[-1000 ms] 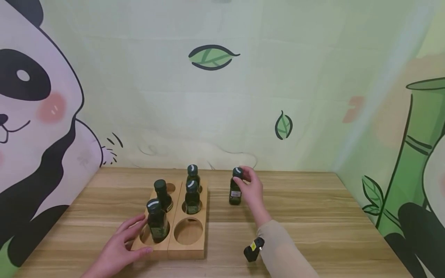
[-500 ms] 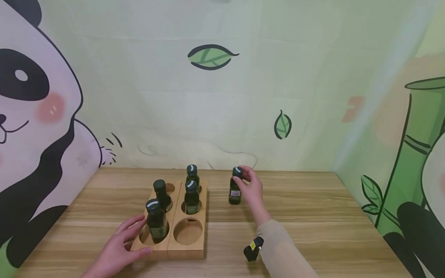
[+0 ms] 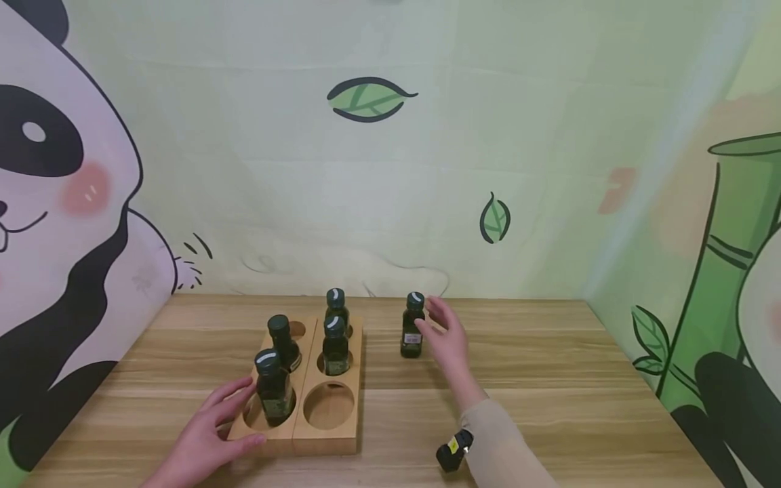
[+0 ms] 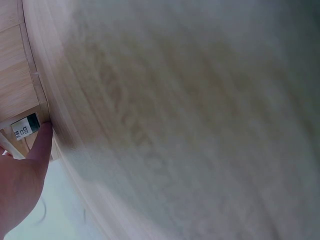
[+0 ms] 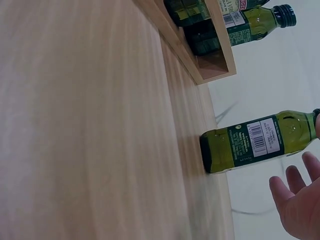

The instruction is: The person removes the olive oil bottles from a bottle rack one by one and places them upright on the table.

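A wooden bottle holder (image 3: 327, 439) with round holes stands left of the middle of the table. Several dark green glass bottles with black caps stand in it, including a bottle (image 3: 276, 390) at the front left. My left hand (image 3: 210, 430) rests at the holder's front left corner, fingers along its side and thumb at its front edge. Right of the holder, another green bottle (image 3: 412, 332) stands upright on the table. My right hand (image 3: 448, 339) is beside that bottle, fingers spread loosely near its neck. In the right wrist view, a fingertip (image 5: 318, 126) overlaps the cap of this labelled bottle (image 5: 255, 141).
The holder's front right hole (image 3: 329, 407) has no bottle in it. A small black device (image 3: 453, 452) sits at the right sleeve (image 3: 506, 440). Behind the wooden table (image 3: 549, 393) hangs a cloth backdrop (image 3: 390, 176) with a panda and leaves.
My right hand has let go of the bottle's neck and drawn back slightly to the right. The bottle stays standing. My left hand keeps its place at the holder.
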A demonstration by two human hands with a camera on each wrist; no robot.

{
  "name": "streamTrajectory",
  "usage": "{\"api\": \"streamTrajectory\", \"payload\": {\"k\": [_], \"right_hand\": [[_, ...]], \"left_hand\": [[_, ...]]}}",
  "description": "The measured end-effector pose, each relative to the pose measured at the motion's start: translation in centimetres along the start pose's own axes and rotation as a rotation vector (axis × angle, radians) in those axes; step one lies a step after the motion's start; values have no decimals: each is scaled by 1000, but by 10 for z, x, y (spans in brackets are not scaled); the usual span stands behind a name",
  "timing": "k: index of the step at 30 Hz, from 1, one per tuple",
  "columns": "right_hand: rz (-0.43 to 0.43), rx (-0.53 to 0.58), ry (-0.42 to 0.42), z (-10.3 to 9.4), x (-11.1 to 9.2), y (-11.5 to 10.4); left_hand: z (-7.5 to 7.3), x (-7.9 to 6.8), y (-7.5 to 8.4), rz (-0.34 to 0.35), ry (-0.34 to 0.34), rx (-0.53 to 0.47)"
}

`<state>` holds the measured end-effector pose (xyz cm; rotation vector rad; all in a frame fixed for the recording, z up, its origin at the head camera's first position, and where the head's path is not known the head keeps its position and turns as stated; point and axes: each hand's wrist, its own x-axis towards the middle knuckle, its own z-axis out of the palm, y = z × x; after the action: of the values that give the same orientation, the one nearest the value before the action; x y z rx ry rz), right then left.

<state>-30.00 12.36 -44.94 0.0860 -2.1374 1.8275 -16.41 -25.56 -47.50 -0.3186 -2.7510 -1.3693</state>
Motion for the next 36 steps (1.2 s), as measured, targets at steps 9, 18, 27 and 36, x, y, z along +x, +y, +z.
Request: {"api": "streamTrajectory", "payload": {"k": [9,18,27,36], "right_hand": [[0,-41,-2,-9,-12,7],[5,-44,10,-17,-21,14],[-28,-63,15,-22,-29,12],[-107,-47,33,-15,-34,4]], "left_hand": [[1,0,-1,7,7,-3],[1,1,-1,19,20,13],[1,0,-3,10,20,25],[0,-1,1,4,14,19]]}}
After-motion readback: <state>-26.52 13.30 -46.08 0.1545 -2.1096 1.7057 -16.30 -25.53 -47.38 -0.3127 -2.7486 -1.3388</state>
